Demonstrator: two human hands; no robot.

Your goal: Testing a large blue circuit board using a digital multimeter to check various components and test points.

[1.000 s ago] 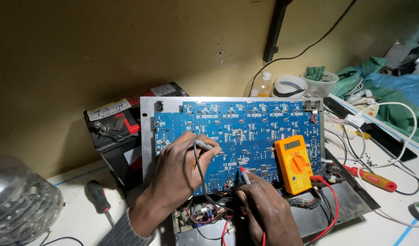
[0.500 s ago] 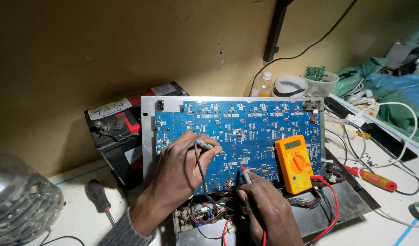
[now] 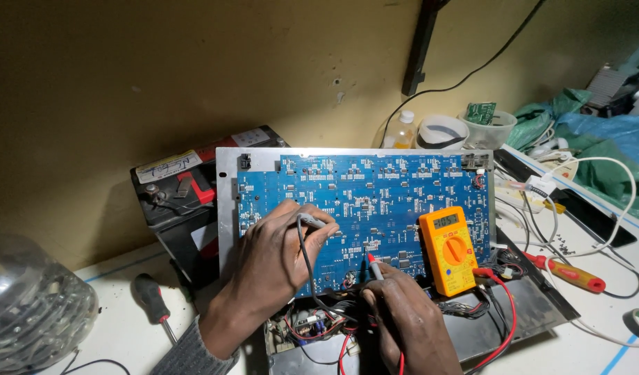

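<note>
I am working over the large blue rectangular circuit board (image 3: 375,208), which is lying under both my hands. My left hand (image 3: 274,260) is pinching the thin black probe (image 3: 312,222) against it, while my right hand (image 3: 402,316) is gripping the slim red probe (image 3: 373,266), tip touching the board. The orange box-shaped multimeter (image 3: 448,248) is resting just right of my right hand.

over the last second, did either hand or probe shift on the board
Almost nothing changed. The left hand keeps its black probe on the blue circuit board, and the right hand keeps the red probe tip at the board's lower middle, both in the same spots. The orange multimeter leans on the board as before. Only the camera view drifted slightly.
</note>
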